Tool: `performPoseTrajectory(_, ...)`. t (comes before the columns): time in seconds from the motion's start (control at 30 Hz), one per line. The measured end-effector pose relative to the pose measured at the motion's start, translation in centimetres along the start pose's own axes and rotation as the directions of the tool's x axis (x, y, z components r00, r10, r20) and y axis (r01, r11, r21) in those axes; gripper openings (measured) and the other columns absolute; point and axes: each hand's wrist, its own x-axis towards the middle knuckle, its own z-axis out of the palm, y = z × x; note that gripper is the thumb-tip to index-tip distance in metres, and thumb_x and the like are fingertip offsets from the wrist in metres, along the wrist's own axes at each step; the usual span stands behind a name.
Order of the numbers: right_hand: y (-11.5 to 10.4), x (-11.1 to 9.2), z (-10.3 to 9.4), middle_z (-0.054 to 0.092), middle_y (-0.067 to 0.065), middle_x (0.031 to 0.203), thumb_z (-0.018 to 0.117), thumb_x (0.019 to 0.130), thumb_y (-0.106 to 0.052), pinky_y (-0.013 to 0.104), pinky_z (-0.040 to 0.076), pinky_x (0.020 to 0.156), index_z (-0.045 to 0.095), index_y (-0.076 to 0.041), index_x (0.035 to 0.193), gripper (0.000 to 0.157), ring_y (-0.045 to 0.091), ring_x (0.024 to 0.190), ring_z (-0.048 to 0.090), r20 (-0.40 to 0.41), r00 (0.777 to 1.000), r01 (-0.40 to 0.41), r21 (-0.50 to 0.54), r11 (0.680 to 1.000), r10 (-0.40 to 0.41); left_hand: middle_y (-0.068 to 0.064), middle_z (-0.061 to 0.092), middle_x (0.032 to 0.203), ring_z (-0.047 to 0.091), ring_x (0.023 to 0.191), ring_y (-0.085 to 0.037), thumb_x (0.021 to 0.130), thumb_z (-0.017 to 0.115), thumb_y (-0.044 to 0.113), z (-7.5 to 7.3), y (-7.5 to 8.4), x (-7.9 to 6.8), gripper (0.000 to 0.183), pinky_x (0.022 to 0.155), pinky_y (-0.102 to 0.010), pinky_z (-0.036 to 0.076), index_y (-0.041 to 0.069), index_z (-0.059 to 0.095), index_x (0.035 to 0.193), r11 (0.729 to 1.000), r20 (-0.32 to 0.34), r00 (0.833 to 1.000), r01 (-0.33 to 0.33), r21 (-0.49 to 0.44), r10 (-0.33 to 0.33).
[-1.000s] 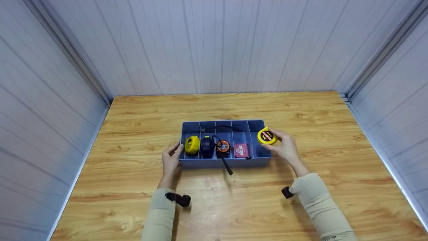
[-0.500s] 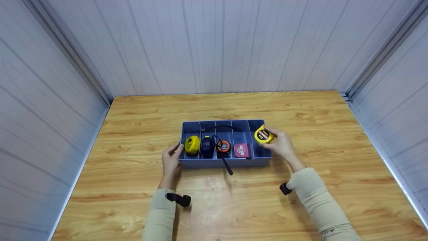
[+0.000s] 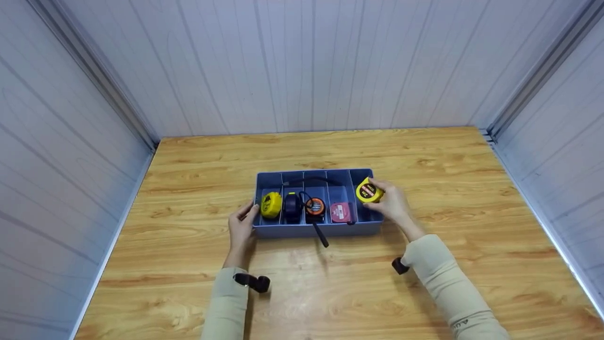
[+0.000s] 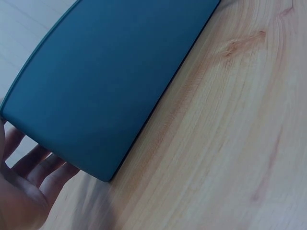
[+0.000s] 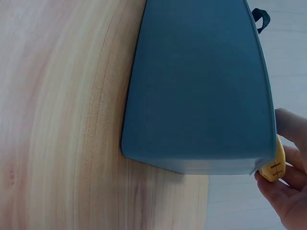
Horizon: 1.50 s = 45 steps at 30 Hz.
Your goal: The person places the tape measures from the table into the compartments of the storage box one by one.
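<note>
A blue divided storage box (image 3: 321, 230) lies lengthwise across the wooden table. My left hand (image 3: 240, 226) holds its left end, thumb at the rim and fingers along the outer end wall (image 4: 62, 148). Over the right end compartment, my right hand (image 3: 394, 202) pinches a round yellow tape measure (image 3: 369, 191) by its edge, label facing up. In the right wrist view the tape measure (image 5: 274, 165) shows partly behind the box's corner. The other compartments hold a yellow tape measure (image 3: 271, 205), a dark blue one (image 3: 292, 208), an orange and black one (image 3: 315, 207) and a pink one (image 3: 340, 212).
A black wrist strap (image 3: 321, 235) hangs over the box's front wall. Another dark strap (image 3: 311, 179) lies across the dividers at the back. Pale panel walls (image 3: 311, 66) enclose the wooden table (image 3: 321, 293) at the back and both sides.
My right hand has moved slightly left with the yellow tape measure, which is now farther over the right end compartment. The left hand and the box stay in place.
</note>
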Motion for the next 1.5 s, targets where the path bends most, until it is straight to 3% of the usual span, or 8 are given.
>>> performPoseTrajectory(0.13, -0.1, 0.1, 0.2, 0.054, 0.025, 0.114, 0.08, 0.062, -0.009, 0.044, 0.039, 0.092, 0.055, 0.003, 0.118, 0.062, 0.037, 0.106, 0.049, -0.016, 0.999, 0.041, -0.01, 0.999, -0.041, -0.015, 0.045, 0.129, 0.045, 0.114, -0.02, 0.083, 0.063, 0.012, 0.4, 2.2, -1.4, 0.041, 0.091, -0.023, 0.039, 0.0, 0.052, 0.121, 0.999, 0.02, 0.999, 0.037, -0.006, -0.037)
performPoseTrajectory(0.23, -0.1, 0.2, 0.2, 0.054, 0.024, 0.114, 0.08, 0.062, -0.01, 0.044, 0.038, 0.092, 0.055, 0.004, 0.117, 0.062, 0.036, 0.106, 0.049, -0.015, 0.998, 0.065, -0.016, 0.998, -0.065, -0.016, 0.046, 0.127, 0.046, 0.112, -0.021, 0.083, 0.062, 0.009, 0.6, 2.8, -1.7, 0.039, 0.091, -0.023, 0.039, -0.002, 0.053, 0.119, 0.999, 0.021, 0.999, 0.036, -0.005, -0.036)
performPoseTrajectory(0.63, 0.3, 0.7, 0.0, 0.053, 0.021, 0.118, 0.079, 0.065, -0.011, 0.045, 0.036, 0.094, 0.054, 0.004, 0.119, 0.061, 0.036, 0.11, 0.046, 0.08, 0.992, 0.099, -0.018, 0.995, -0.097, -0.01, 0.052, 0.123, 0.052, 0.104, -0.016, 0.081, 0.065, 0.014, -0.1, -0.8, 1.0, 0.038, 0.085, -0.021, 0.044, 0.002, 0.057, 0.116, 1.0, -0.016, 0.999, -0.03, -0.001, 0.03)
performPoseTrajectory(0.77, 0.6, 1.0, -0.1, 0.053, 0.021, 0.118, 0.079, 0.064, -0.01, 0.045, 0.036, 0.094, 0.054, 0.003, 0.118, 0.061, 0.036, 0.11, 0.046, 0.119, 0.985, 0.126, -0.01, 0.992, -0.124, -0.013, 0.053, 0.121, 0.054, 0.101, -0.018, 0.081, 0.065, 0.011, 0.1, 0.3, 0.3, 0.037, 0.084, -0.024, 0.045, 0.0, 0.057, 0.115, 1.0, -0.017, 1.0, -0.026, 0.01, 0.026)
performPoseTrajectory(0.93, 0.8, 1.3, -0.1, 0.053, 0.022, 0.117, 0.078, 0.064, -0.007, 0.045, 0.036, 0.094, 0.055, 0.005, 0.117, 0.059, 0.037, 0.109, 0.046, 0.173, 0.973, 0.155, 0.004, 0.988, -0.153, -0.019, 0.046, 0.127, 0.047, 0.111, -0.024, 0.083, 0.063, 0.012, 0.5, 2.4, -1.3, 0.04, 0.092, -0.027, 0.04, -0.004, 0.053, 0.118, 0.997, 0.012, 0.999, -0.033, 0.074, 0.032)
performPoseTrajectory(1.03, 0.9, 1.4, -0.2, 0.053, 0.023, 0.116, 0.078, 0.065, -0.007, 0.046, 0.036, 0.093, 0.055, 0.005, 0.116, 0.058, 0.037, 0.108, 0.047, 0.193, 0.966, 0.173, 0.005, 0.985, -0.171, -0.016, 0.046, 0.128, 0.045, 0.114, -0.023, 0.083, 0.063, 0.015, 0.4, 2.0, -1.1, 0.041, 0.093, -0.026, 0.039, -0.002, 0.053, 0.119, 0.997, 0.014, 1.0, -0.019, 0.071, 0.018)
performPoseTrajectory(1.23, 1.1, 1.7, -0.2, 0.054, 0.022, 0.115, 0.078, 0.065, -0.009, 0.046, 0.038, 0.091, 0.055, 0.004, 0.116, 0.057, 0.036, 0.107, 0.047, 0.245, 0.953, 0.18, 0.01, 0.984, -0.177, -0.013, 0.048, 0.127, 0.048, 0.11, -0.018, 0.08, 0.066, 0.028, -0.4, -0.4, 0.3, 0.044, 0.09, -0.023, 0.04, 0.007, 0.057, 0.118, 0.994, 0.018, 0.999, -0.042, 0.1, 0.04)
performPoseTrajectory(1.5, 1.6, 1.9, 0.0, 0.058, 0.018, 0.109, 0.08, 0.062, -0.013, 0.044, 0.041, 0.087, 0.059, 0.002, 0.112, 0.056, 0.033, 0.102, 0.05, 0.252, 0.945, 0.206, 0.039, 0.978, -0.209, -0.018, 0.045, 0.128, 0.045, 0.114, -0.024, 0.082, 0.065, 0.016, 0.3, 1.3, -0.9, 0.04, 0.092, -0.027, 0.039, 0.0, 0.055, 0.117, 0.998, 0.0, 1.0, -0.029, 0.046, 0.029)
